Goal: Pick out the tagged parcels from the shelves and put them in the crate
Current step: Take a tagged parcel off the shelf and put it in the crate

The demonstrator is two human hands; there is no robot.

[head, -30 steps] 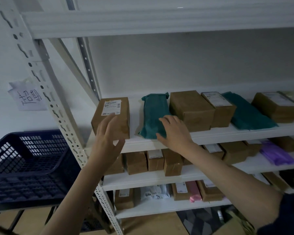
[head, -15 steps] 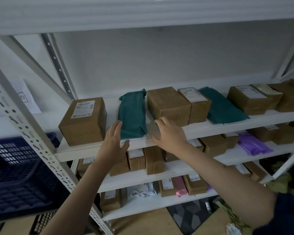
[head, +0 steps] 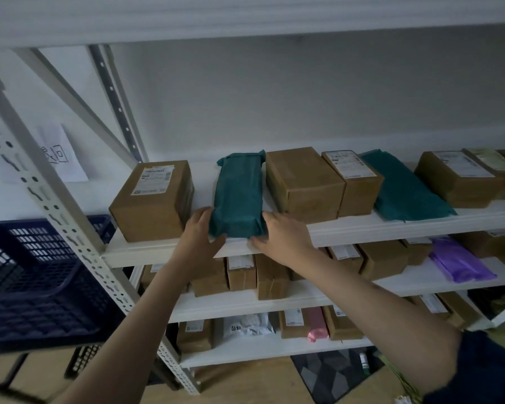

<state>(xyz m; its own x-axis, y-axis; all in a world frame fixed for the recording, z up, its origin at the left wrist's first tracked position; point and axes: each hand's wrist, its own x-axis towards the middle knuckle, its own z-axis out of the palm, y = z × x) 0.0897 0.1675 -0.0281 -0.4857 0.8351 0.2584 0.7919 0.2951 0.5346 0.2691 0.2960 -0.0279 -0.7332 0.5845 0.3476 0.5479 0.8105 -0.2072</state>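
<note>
A teal wrapped parcel [head: 238, 193] lies on the upper white shelf [head: 391, 225], its near end at the shelf's front edge. My left hand [head: 200, 237] holds that end from the left, thumb under the front. My right hand [head: 280, 236] holds it from the right, fingers curled at the lower corner. A brown box with a white label [head: 155, 199] stands left of the parcel. To its right sit an unlabelled brown box [head: 303, 183] and a labelled box [head: 353, 182]. The dark blue crate [head: 38, 281] is at the left, outside the rack.
A perforated white rack post [head: 70, 228] stands between the crate and the shelves. Further right on the upper shelf lie a second teal parcel [head: 403, 188] and more labelled boxes [head: 461, 177]. Lower shelves hold several brown boxes, a purple bag [head: 461, 262] and a pink parcel [head: 317, 323].
Both hands have closed in on the near end of the teal parcel, left hand moving right from the labelled box. The view has shifted right.
</note>
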